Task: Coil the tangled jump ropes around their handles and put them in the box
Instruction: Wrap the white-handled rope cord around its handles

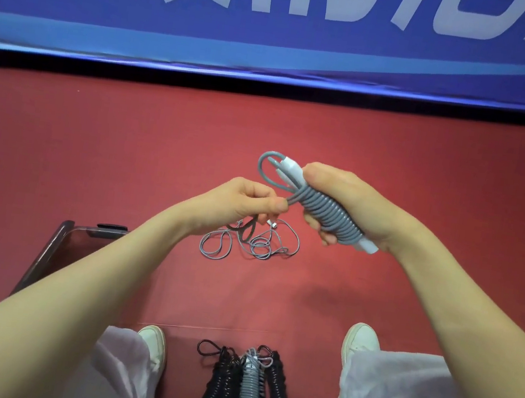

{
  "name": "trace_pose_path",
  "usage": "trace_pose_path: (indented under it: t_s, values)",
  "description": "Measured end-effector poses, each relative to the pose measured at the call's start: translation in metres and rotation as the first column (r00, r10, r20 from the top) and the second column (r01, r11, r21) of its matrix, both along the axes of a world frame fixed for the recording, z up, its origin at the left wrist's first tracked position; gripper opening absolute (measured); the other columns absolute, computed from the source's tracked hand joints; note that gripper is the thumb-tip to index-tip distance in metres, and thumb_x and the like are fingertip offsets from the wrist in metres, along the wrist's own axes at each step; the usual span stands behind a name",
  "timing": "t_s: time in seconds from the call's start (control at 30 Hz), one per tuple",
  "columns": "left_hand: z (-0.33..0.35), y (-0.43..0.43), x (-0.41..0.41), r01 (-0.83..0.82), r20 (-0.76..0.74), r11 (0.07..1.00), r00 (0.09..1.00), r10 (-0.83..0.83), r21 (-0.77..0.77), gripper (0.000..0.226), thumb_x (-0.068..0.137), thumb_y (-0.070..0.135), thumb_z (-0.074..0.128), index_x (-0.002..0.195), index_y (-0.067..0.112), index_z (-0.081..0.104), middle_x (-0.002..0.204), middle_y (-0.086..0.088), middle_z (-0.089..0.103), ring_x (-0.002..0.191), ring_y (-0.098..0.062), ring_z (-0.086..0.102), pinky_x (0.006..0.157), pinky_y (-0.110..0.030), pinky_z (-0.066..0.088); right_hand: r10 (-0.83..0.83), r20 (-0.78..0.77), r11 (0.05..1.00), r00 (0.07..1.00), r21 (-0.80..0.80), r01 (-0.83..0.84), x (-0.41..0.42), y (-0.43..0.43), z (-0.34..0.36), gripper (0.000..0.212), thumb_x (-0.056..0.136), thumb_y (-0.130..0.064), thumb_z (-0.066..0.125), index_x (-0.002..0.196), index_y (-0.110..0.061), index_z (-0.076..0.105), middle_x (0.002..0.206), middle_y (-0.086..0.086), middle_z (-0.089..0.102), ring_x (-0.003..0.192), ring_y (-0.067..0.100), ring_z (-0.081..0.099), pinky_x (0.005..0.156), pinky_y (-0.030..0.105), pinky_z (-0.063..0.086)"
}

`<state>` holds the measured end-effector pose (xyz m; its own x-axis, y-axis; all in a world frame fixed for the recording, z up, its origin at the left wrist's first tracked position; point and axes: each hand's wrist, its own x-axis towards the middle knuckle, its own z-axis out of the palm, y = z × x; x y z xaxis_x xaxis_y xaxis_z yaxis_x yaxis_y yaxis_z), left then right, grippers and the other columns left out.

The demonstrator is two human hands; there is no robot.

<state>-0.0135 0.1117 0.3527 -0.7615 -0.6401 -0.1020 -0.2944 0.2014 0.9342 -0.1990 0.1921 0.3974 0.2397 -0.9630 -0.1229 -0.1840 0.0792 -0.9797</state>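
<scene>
Head view, looking down past both forearms at a red floor (93, 141). The right hand (339, 192) is clamped around a grey jump rope (329, 216), fingers curled beneath and thumb lying along the top. This rope is wound in tight, even turns around its two white handles (291, 167), which are held together as one bundle, tilted from far left to near right. White handle ends show at both ends of the winding. At the far-left end an unwound loop (266, 172) of the same rope curves out and back. The left hand (247, 203) pinches this free length between thumb and curled fingers, just beside the coil.

Below the hands, a tangled rope (258, 245), thin and grey, lies in loose overlapping loops on the floor. Near the bottom edge, between two white shoes (361, 341), several coiled ropes (245, 385) lie side by side, black ones flanking a grey one; pale trousers (396, 386) cover the legs. To the left, a box (52, 247) with a dark rim and see-through wall stands on the floor, largely hidden behind the left forearm; its contents cannot be made out.

The floor is uniform red, with a thin pale line crossing it near the shoes. Its far edge meets a black strip (269, 93), above which rises a blue banner (277, 39) bearing large white characters, cut off at the top, and a lighter blue band along its base.
</scene>
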Motion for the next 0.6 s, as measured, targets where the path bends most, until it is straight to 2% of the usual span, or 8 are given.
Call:
trace_pose_path:
  t_s: [0.07,0.2,0.3,0.37,0.43,0.5,0.57,0.6]
  values:
    - [-0.001,-0.001,0.004,0.038,0.045,0.999,0.998,-0.038,0.013,0.036,0.067,0.058,0.071,0.063,0.023,0.064,0.065,0.004,0.05,0.071,-0.017,0.042,0.075,-0.035,0.031,0.076,-0.005,0.996,0.997,0.038,-0.076,-0.001,0.004,0.002,0.029,0.086,-0.042,0.052,0.087,-0.013,0.052,0.057,0.009,0.051,0.038,0.017,0.043,0.043,0.027,0.038]
    - [0.008,-0.009,0.014,0.051,0.039,0.998,0.998,-0.052,0.039,0.002,0.073,0.025,0.073,0.074,0.023,0.074,0.069,0.0,0.052,0.063,-0.009,0.04,0.061,-0.024,0.032,0.202,-0.089,0.971,0.975,0.15,-0.187,-0.009,0.006,0.004,0.026,0.084,-0.042,0.056,0.081,-0.016,0.055,0.06,0.012,0.051,0.041,0.02,0.043,0.041,0.024,0.037]
    - [0.015,-0.011,0.018,0.101,0.097,0.994,0.99,-0.098,-0.029,0.009,0.076,0.017,0.076,0.071,0.021,0.07,0.065,0.0,0.056,0.061,-0.012,0.041,0.056,-0.023,0.03,0.294,-0.247,0.933,0.923,0.282,-0.222,-0.007,0.007,0.002,0.03,0.083,-0.043,0.068,0.08,-0.016,0.055,0.062,0.011,0.052,0.041,0.017,0.045,0.042,0.02,0.037]
    - [0.017,-0.009,0.014,0.032,0.085,0.99,0.996,-0.021,-0.134,0.011,0.078,0.014,0.077,0.073,0.016,0.069,0.066,0.004,0.061,0.061,-0.008,0.046,0.057,-0.021,0.037,0.264,-0.411,0.944,0.873,0.297,-0.145,-0.003,0.004,-0.001,0.036,0.08,-0.047,0.071,0.082,-0.014,0.056,0.06,0.003,0.053,0.043,0.014,0.044,0.043,0.021,0.036]
    - [0.012,-0.006,0.005,-0.07,0.061,0.946,0.994,0.094,-0.315,0.01,0.08,0.018,0.076,0.075,0.014,0.068,0.07,0.003,0.063,0.064,-0.005,0.048,0.061,-0.022,0.039,0.162,-0.629,0.981,0.761,0.187,-0.054,0.001,0.0,-0.007,0.042,0.078,-0.057,0.069,0.088,-0.018,0.056,0.059,-0.002,0.054,0.046,0.015,0.045,0.046,0.024,0.036]
    - [0.006,-0.002,-0.004,-0.125,0.031,0.881,0.987,0.156,-0.456,0.012,0.084,0.022,0.073,0.08,0.012,0.068,0.075,0.0,0.06,0.068,-0.007,0.047,0.065,-0.026,0.038,0.05,-0.859,0.999,0.509,0.034,-0.04,0.006,-0.004,-0.014,0.043,0.078,-0.068,0.058,0.098,-0.03,0.054,0.064,-0.006,0.055,0.058,0.018,0.053,0.057,0.028,0.039]
    - [0.0,0.006,-0.01,-0.134,0.041,0.805,0.98,0.192,-0.577,0.016,0.09,0.024,0.064,0.085,0.01,0.068,0.076,0.001,0.058,0.068,-0.009,0.046,0.065,-0.029,0.036,-0.113,-0.95,0.989,0.291,-0.135,-0.059,0.008,-0.007,-0.02,0.044,0.08,-0.071,0.047,0.11,-0.039,0.053,0.074,-0.007,0.056,0.079,0.025,0.059,0.067,0.032,0.036]
    - [0.0,0.009,-0.013,-0.155,0.034,0.788,0.976,0.217,-0.596,0.018,0.094,0.024,0.06,0.086,0.01,0.068,0.075,0.0,0.058,0.067,-0.009,0.045,0.064,-0.029,0.035,-0.205,-0.943,0.973,0.261,-0.224,-0.046,0.007,-0.008,-0.021,0.043,0.083,-0.07,0.045,0.114,-0.041,0.053,0.083,-0.004,0.061,0.088,0.028,0.061,0.069,0.032,0.036]
